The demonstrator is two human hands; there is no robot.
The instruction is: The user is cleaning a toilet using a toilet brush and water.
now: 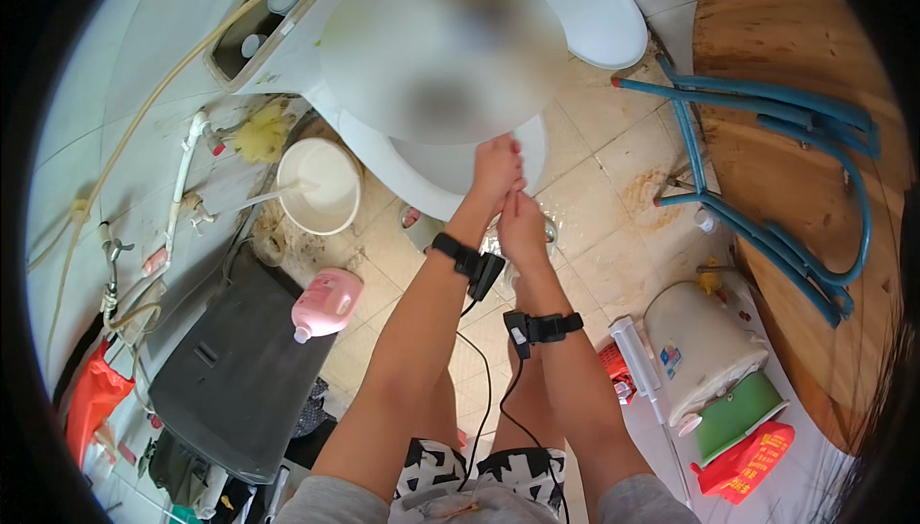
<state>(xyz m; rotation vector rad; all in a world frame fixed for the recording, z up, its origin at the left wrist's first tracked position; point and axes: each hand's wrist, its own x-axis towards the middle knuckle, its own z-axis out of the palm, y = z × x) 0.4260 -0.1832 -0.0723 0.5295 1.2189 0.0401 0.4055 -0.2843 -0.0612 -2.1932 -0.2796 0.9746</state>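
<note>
Reaching forward together, the left hand (497, 166) and right hand (518, 229) are meeting with fingers curled against each other at the white basin (431, 174) rim, gripping nothing that can be made out, above the tiled floor (594, 208).

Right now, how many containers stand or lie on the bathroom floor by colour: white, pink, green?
White: 2, the white bucket and the white drum
Pink: 1, the pink bottle
Green: 1, the green tub
Total: 4
</note>
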